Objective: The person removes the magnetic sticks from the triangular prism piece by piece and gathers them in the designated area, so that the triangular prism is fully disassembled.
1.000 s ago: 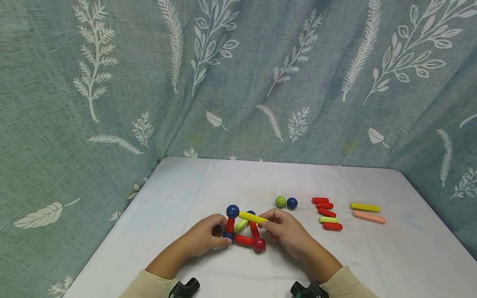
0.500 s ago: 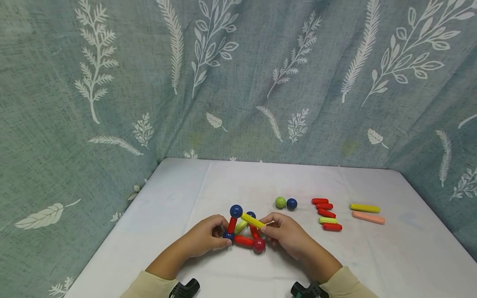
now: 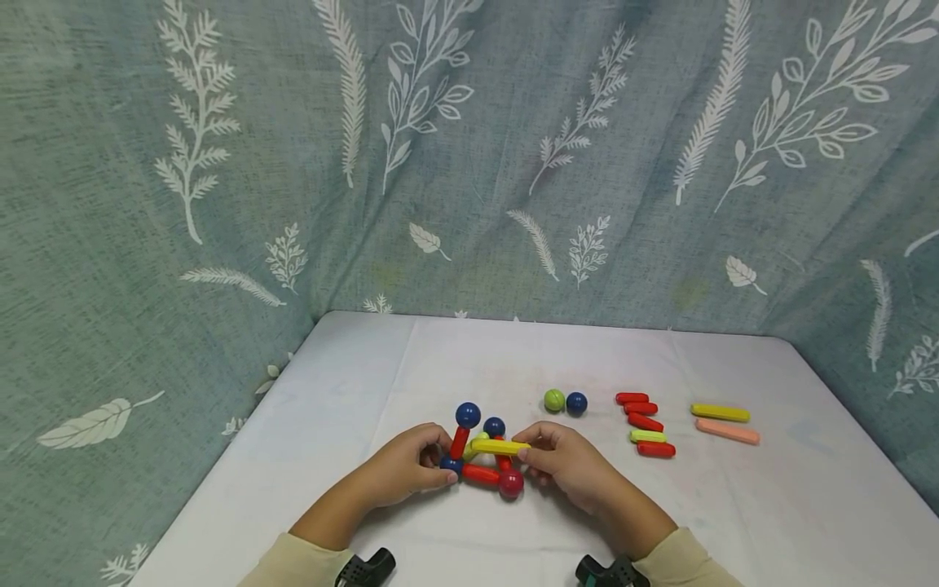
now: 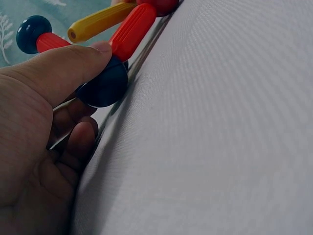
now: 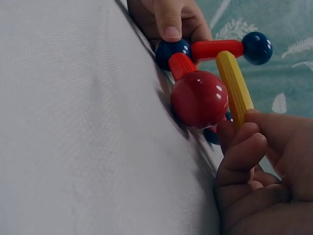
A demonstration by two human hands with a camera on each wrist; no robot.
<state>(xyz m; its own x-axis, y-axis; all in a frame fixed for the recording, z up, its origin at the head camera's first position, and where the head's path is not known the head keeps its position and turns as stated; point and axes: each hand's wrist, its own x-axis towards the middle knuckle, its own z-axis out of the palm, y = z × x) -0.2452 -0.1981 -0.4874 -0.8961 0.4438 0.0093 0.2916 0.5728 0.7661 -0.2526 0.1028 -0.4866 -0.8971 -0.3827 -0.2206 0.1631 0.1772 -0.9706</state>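
Observation:
A frame of magnetic rods and balls stands on the table, in the middle of the head view. My left hand (image 3: 407,466) grips its near-left blue ball (image 4: 105,85), thumb on top. From that ball a red rod (image 3: 460,443) rises, tilted, with another blue ball (image 3: 468,415) on its upper end. A second red rod (image 3: 480,474) runs to a red ball (image 5: 199,99). Behind are a third blue ball (image 3: 495,427) and a partly hidden yellow-green rod. My right hand (image 3: 568,465) pinches one end of a yellow rod (image 5: 234,88); its other end is free, apart from the raised ball.
Beyond the frame lie a green ball (image 3: 554,400) and a loose blue ball (image 3: 576,403). To the right, several short red rods (image 3: 645,422) and a yellow-green one (image 3: 648,436) form a column. Farther right are a long yellow rod (image 3: 720,412) and a peach rod (image 3: 728,431).
The yellow rod's left end has come away from the raised blue ball and dropped lower; the rod is now nearly level. The upright red rod leans further right. My left hand keeps its place.

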